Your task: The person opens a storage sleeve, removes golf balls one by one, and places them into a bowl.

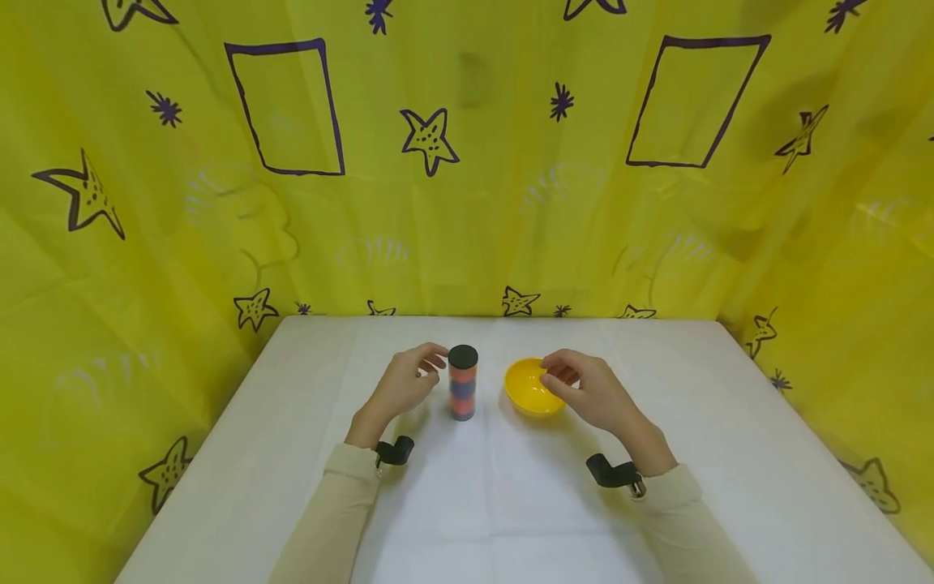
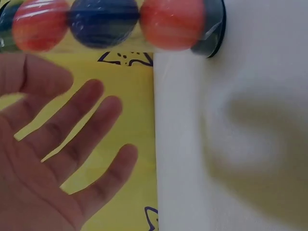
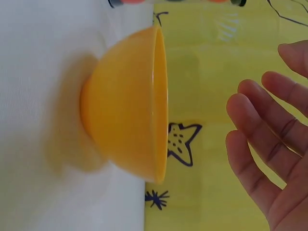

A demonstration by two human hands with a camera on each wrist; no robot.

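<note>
white table [image 1: 511,503] amid yellow starred curtains [image 1: 467,203], both hands [image 1: 404,385] loose-fingered, empty

I see both forearms fwd, left hand [image 1: 404,383] fingers loosely curled (holding nothing), right hand [image 1: 588,389] relaxed, fingers apart

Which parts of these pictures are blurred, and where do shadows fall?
Left wrist view: the tube of balls and left hand are blurred; a soft shadow lies on the table. Right wrist view: the yellow bowl is sharper. Head view: evenly lit.
</note>
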